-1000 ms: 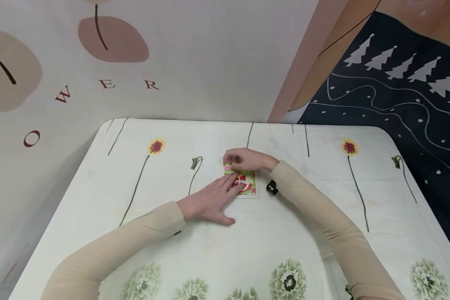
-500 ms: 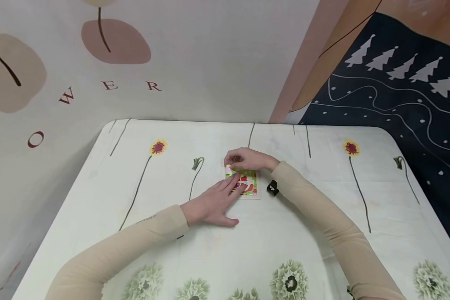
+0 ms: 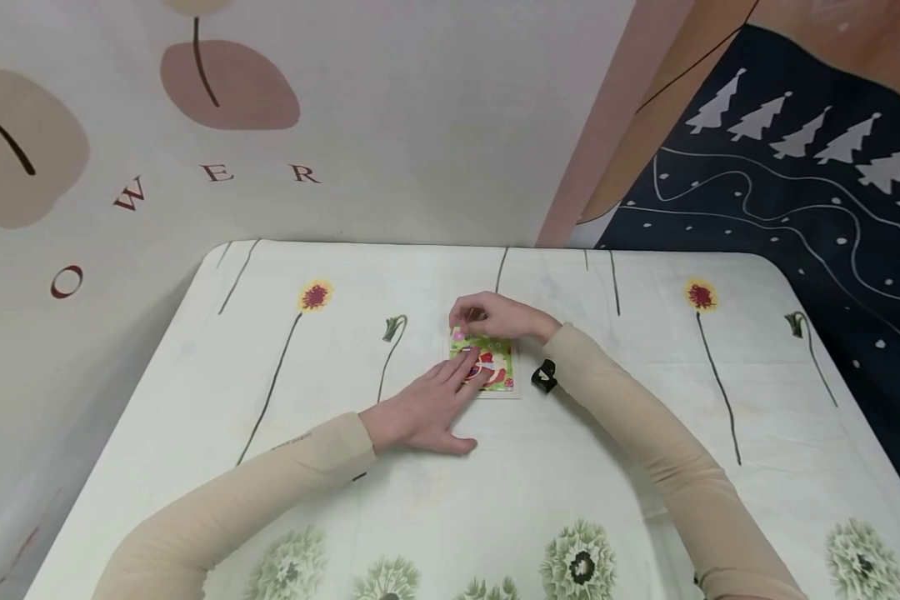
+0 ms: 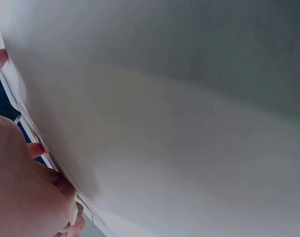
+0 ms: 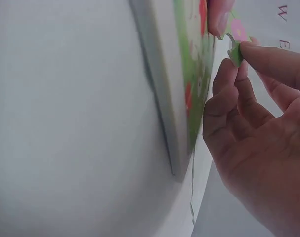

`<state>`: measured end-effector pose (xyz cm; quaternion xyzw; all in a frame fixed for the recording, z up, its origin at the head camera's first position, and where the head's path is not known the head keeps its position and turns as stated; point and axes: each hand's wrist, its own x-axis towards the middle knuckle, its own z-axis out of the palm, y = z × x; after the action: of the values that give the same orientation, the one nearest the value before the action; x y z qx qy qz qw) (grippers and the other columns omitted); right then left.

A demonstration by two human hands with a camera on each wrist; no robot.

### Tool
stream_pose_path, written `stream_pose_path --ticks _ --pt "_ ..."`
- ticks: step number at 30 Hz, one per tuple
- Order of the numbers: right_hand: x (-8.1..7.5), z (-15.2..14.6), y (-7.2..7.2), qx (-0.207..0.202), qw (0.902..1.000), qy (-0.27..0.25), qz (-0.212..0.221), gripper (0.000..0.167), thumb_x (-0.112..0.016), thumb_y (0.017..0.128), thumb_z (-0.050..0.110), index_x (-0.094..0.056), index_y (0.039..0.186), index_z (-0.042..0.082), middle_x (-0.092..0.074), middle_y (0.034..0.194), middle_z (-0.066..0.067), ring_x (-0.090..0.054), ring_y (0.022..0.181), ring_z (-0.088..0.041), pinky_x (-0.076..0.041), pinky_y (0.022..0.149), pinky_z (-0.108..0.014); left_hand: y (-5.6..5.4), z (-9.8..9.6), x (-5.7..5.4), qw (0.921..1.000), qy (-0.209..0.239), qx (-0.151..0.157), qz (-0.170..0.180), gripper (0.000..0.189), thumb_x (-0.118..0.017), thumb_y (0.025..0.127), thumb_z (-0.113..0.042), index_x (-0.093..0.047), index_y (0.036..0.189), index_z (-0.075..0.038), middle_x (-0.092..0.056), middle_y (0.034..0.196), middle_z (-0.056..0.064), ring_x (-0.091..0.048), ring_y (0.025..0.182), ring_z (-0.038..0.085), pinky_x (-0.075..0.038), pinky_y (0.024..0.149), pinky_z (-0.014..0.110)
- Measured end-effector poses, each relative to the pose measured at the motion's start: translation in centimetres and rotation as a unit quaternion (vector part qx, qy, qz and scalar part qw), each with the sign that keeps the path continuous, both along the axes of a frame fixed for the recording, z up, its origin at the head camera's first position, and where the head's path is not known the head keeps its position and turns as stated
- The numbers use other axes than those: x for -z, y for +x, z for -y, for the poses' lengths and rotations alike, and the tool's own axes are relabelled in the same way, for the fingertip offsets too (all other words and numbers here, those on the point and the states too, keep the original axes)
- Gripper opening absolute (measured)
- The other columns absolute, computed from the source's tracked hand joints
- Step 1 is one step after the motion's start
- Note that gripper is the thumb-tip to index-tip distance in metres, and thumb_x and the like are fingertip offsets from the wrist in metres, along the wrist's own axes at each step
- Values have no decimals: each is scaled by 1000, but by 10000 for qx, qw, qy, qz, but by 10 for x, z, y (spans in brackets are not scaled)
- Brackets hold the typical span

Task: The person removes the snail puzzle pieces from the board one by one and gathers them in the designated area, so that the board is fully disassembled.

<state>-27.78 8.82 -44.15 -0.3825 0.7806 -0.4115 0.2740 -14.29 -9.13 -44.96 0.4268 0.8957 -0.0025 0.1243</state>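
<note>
A small jigsaw puzzle (image 3: 502, 377) with a green and red picture lies in a pale tray frame (image 5: 168, 84) on the table. My left hand (image 3: 429, 410) rests on its left side, fingers straight and spread, thumb out on the cloth. At the puzzle's far-left corner, my right hand (image 3: 498, 315) pinches a green puzzle piece (image 5: 237, 29) with a pink flower on it. In the right wrist view this piece sits tilted up from the picture, with a fingertip of the left hand beside it. The left wrist view shows mostly tablecloth, with the left hand (image 4: 26, 182) at its edge.
The table is covered by a white cloth (image 3: 570, 492) printed with flowers. A small black object (image 3: 544, 377) shows beside the right cuff. Behind the table hang a pale printed sheet (image 3: 435, 150) and a dark one (image 3: 795, 200) with white trees.
Both hands hold nearly the same places over the puzzle. The left hand has shifted very slightly to the right in view; the right hand still pinches at the far-left corner.
</note>
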Motion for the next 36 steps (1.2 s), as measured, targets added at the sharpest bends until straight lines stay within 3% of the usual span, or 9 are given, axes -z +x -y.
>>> stream_pose_path --ticks 10,17,26,36 --pt "-4 -7 2 208 9997 -127 -12 11 -60 95 4 -65 105 3 -64 103 -7 -58 96 -21 -45 87 -33 -2 1 1 10000 -29 51 25 98 -46 88 -66 -11 155 -5 1 158 23 0 146 33 -13 115 41" --pt "-6 -21 2 489 9987 -98 86 15 -57 97 5 -64 110 1 -64 107 -7 -57 96 -21 -44 89 -34 -5 3 1 9992 237 8 334 96 -50 87 -64 -13 155 -6 4 159 21 1 146 31 -11 116 40" --pt "-17 -41 10 950 9951 -257 56 16 -58 96 3 -64 109 -2 -63 102 -11 -55 84 -22 -43 75 -32 -13 8 -3 9960 536 -15 713 88 -57 89 -53 -17 156 -11 -1 160 17 -6 145 30 -13 115 39" --pt "-10 -62 5 1073 9931 -449 -144 17 -59 96 7 -63 110 -1 -63 102 -13 -56 82 -25 -44 70 -30 -15 9 -5 9944 694 -30 801 88 -62 88 -51 -22 154 -11 -8 159 18 -12 144 32 -18 114 40"
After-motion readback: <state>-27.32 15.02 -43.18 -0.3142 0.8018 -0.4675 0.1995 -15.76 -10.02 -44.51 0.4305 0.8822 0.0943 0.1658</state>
